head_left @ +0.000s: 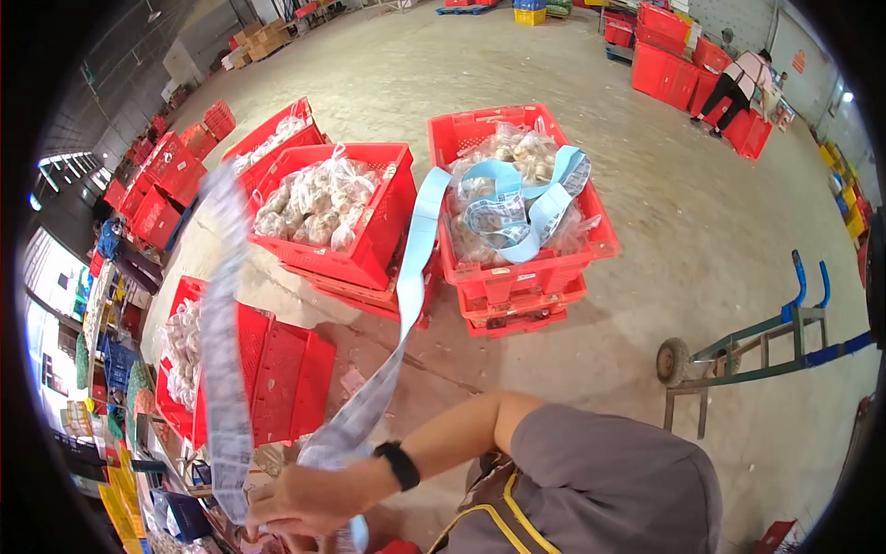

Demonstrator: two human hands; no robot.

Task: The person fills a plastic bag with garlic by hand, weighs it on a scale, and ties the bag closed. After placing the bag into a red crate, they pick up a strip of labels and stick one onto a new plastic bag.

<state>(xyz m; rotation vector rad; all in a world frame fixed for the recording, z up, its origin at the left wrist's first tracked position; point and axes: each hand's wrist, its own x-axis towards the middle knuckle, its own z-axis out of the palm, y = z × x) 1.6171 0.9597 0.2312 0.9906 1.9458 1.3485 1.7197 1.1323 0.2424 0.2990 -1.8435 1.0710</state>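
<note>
My right hand [300, 499], with a black watch [397, 465] on its wrist, is closed on a long strip of printed labels [369, 397] near the bottom edge. The strip has a light blue backing. One length of it stands up at left, blurred by motion. Another runs up to a loose coil [517, 212] lying on clear bags of pale, lumpy goods [517, 152] in a red crate [526, 272]. Skin just under my right hand may be part of my left hand; its fingers are cut off by the frame and hidden.
Another red crate [369, 240] of bagged goods stands on stacked crates. At lower left is a further crate [286, 379]. A hand truck [738, 351] stands at right. People [738, 83] work beside crates at far right and left [125, 249].
</note>
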